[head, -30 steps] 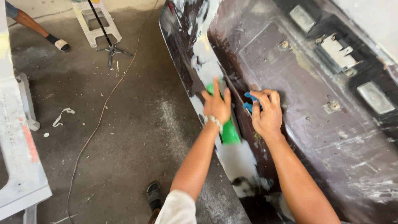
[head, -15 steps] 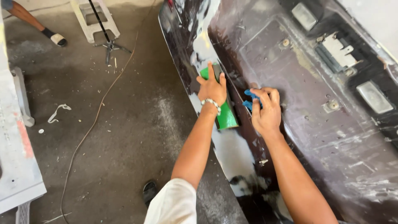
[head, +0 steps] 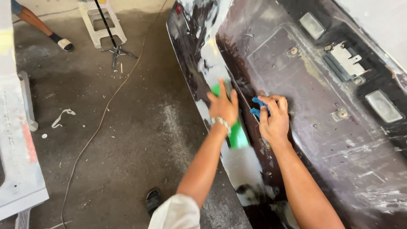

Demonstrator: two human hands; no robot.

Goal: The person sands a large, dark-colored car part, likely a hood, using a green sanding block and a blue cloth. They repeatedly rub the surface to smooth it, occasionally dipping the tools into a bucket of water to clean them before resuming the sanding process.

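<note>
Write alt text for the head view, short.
Two bare hands work on a dark car panel: the left hand presses a green block against its pale, sanded edge, and the right hand holds a blue cloth on the panel. To the left is a concrete floor with a cable and another person's foot in the far corner.

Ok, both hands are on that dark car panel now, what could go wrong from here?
The left hand presses a green block on the panel's curved outer edge; it may slip off or cut unevenly there. The right hand holds a blue cloth near a raised ridge and bolts, which might snag it. The cable across the floor looks like a trip hazard.
</note>
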